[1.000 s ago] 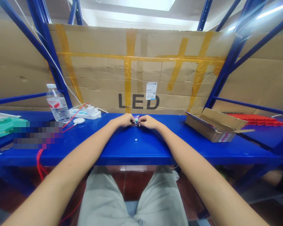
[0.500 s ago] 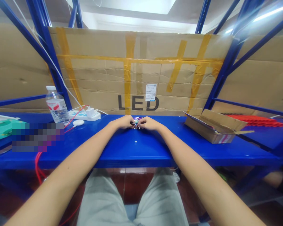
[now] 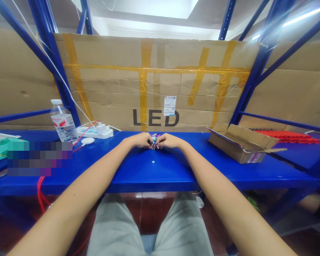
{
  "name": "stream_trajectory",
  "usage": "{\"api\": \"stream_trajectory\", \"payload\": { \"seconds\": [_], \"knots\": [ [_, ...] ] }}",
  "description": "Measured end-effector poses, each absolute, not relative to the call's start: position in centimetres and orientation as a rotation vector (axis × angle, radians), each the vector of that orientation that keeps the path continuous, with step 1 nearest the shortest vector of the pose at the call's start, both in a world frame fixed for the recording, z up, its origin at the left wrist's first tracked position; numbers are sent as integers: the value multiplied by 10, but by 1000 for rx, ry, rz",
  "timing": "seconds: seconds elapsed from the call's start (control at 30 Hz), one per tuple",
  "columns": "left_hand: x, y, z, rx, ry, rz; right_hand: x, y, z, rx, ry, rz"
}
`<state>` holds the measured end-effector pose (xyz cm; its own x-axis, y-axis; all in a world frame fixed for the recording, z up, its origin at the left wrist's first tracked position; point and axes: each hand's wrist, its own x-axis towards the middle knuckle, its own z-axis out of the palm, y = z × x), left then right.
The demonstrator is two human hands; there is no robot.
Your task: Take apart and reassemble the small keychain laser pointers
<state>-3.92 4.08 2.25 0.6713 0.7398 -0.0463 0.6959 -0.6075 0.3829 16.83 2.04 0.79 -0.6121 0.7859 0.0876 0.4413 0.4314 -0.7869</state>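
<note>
Near the middle of the blue table (image 3: 154,172), my left hand (image 3: 143,140) and my right hand (image 3: 166,140) face each other with a narrow gap between their fingertips. Both hands are closed, fingers bent down towards the tabletop. Small dark and shiny bits show at the fingertips, too small to name. Just behind and between the hands lie several slim, shiny sticks (image 3: 156,136) in purple, green and silver, partly hidden by my fingers.
An open cardboard box (image 3: 240,147) stands to the right, with red corrugated pieces (image 3: 289,137) behind it. On the left are a water bottle (image 3: 64,122), a power strip (image 3: 96,132), a white round puck (image 3: 88,141) and red cables (image 3: 40,193). A large cardboard sheet (image 3: 109,89) rises behind.
My fingertips have drawn slightly apart, and more of the small dark bits shows at them. The forearms have barely moved; the camera view has tipped a little.
</note>
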Motion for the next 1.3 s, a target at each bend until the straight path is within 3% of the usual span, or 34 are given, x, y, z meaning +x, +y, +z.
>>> {"api": "stream_trajectory", "payload": {
  "seconds": [0.77,0.97,1.3],
  "knots": [
    [-35,26,32,2429,1082,113,171,13,16,-971,-2222,1173],
    [-39,36,36,2589,1155,410,177,17,15,-993,-1979,1162],
    [-15,29,27,2358,1111,780,176,24,6,-928,-1617,1277]
  ]
}}
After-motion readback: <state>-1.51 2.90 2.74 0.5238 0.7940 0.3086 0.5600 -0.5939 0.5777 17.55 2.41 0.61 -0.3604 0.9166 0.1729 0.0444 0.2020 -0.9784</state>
